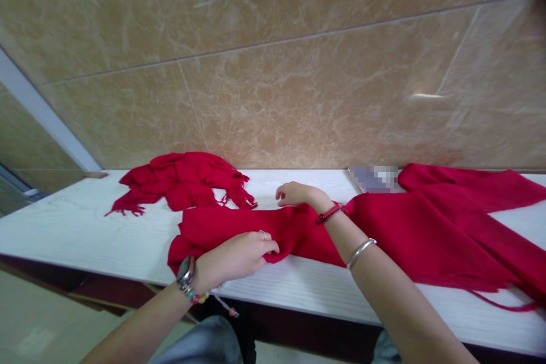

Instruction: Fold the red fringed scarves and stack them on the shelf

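Head view: your left hand [239,256] lies over the near edge of a red cloth [239,222], palm down, fingers bent into a fold; the thumb is hidden, so you cannot tell whether it pinches the fabric. Your right hand [296,194] is at the cloth's far edge, fingers loosely curled with a gap to the thumb and nothing visible between them.

The cloth lies in front of you on the white table [63,227], its long axis running left to right, roughly along the tabletop. One end, folded and uneven, points left; toward the right it passes under your right forearm. There it meets a wider red fabric [409,239]; whether the two are one piece, you cannot tell. That fabric spreads rightward, a thin red cord [503,304] curving out near the front edge.

Beyond the cloth, to its left, a fringed red scarf [187,179] lies crumpled. Near the right fabric sits a flat item [362,179], partly blurred out. Behind everything stands a brown marbled wall [273,68].
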Motion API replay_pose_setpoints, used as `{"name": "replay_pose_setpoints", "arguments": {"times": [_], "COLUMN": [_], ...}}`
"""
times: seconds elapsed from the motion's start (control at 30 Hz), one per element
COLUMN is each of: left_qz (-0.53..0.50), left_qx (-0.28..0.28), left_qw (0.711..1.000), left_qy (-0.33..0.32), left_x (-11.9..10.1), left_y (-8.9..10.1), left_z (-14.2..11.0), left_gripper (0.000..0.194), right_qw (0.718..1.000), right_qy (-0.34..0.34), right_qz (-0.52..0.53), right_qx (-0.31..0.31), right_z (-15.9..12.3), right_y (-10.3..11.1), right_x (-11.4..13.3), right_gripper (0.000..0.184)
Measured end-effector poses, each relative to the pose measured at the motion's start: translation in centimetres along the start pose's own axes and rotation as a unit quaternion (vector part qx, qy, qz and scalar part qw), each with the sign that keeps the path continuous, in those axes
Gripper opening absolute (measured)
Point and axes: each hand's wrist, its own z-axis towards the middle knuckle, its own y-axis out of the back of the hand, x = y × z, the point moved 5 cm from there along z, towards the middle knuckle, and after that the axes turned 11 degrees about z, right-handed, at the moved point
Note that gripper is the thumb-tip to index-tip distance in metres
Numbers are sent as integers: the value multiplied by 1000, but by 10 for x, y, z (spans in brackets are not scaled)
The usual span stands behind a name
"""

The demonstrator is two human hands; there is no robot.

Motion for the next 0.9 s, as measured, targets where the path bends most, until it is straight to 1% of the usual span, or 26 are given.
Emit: {"name": "replay_pose_setpoints", "arguments": {"times": [0.07,0.1,0.13,0.17,0.2,0.23,0.27,0.3,0.33,0.37,0.4,0.43,0.5,0.53,0.57,0.6,0.63,0.67,0.7,0.77,0.8,0.83,0.87,0.9], "left_qz": [-57,-89,-120,-148,-161,-153,-127,-101,-93,-108,-147,-202,-306,-339,-354,-357,-356,-353,-347,-323,-307,-291,-279,-274], "left_qx": [18,27,30,24,-8,-54,-70,-58,-22,0,17,20,-11,-42,-77,-120,-176,-238,-311,-473,-558,-617,-650,-650], "left_qw": [998,995,992,988,982,968,946,915,878,861,841,827,806,801,801,803,801,794,779,730,696,669,653,659], "left_qy": [-28,-33,-23,25,98,193,289,387,470,497,521,524,506,492,476,461,448,434,419,372,333,296,269,261], "left_x": [9,18,32,52,76,103,129,151,168,178,184,186,183,182,181,182,183,185,187,190,189,187,185,185], "left_y": [7,10,14,18,22,26,26,23,16,10,2,-4,-13,-13,-9,-3,7,19,34,66,80,91,97,99], "left_z": [-3,-6,-11,-16,-24,-34,-47,-61,-76,-85,-93,-98,-99,-97,-94,-91,-88,-86,-85,-89,-93,-98,-102,-104], "left_gripper": [27,26,26,27,30,32,31,28,29,32,34,35,35,34,33,32,32,31,30,25,23,21,18,16], "right_qw": [999,998,997,995,994,994,994,994,993,991,988,985,976,973,971,969,967,964,957,935,927,925,928,939], "right_qy": [41,60,77,90,99,103,105,105,106,108,110,113,116,117,123,139,164,197,232,282,287,281,264,237], "right_qz": [15,21,27,31,33,35,35,36,39,43,50,57,71,76,81,93,111,134,160,210,228,241,246,236], "right_qx": [2,9,16,21,23,19,9,-9,-33,-61,-91,-121,-167,-182,-188,-181,-157,-118,-65,42,75,90,89,76], "right_z": [6,9,12,14,15,16,17,18,18,18,18,17,13,10,6,2,-2,-7,-12,-22,-24,-24,-22,-18], "right_y": [-11,-16,-21,-25,-28,-29,-28,-26,-23,-18,-12,-6,6,12,18,22,24,25,25,22,21,20,19,17], "right_x": [21,30,37,43,47,49,49,49,48,47,46,46,45,45,45,45,47,49,51,54,54,53,50,47], "right_gripper": [37,38,39,39,38,36,32,28,25,26,28,30,32,32,31,30,28,25,23,21,22,23,25,28]}}
